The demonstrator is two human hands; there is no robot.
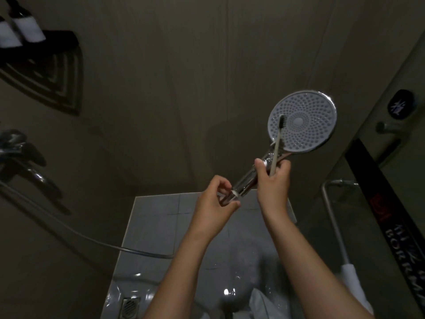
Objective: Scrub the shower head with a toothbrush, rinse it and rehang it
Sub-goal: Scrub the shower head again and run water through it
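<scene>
A round chrome shower head (305, 125) with a grey nozzle face points toward me, held up at the right of centre. My left hand (218, 201) grips the lower end of its chrome handle (246, 183). My right hand (272, 178) is closed around the handle higher up and also holds a pale toothbrush (277, 146). The brush stands upright, its dark bristles resting against the left part of the nozzle face. A metal hose (76, 233) runs from the left wall toward my left arm; its join to the handle is hidden.
A chrome mixer tap (25, 157) sticks out of the left wall, with a dark corner shelf (53, 74) holding bottles above it. A glass door with a handle (388, 127) stands at the right. Wet grey floor tiles and a drain (130, 307) lie below.
</scene>
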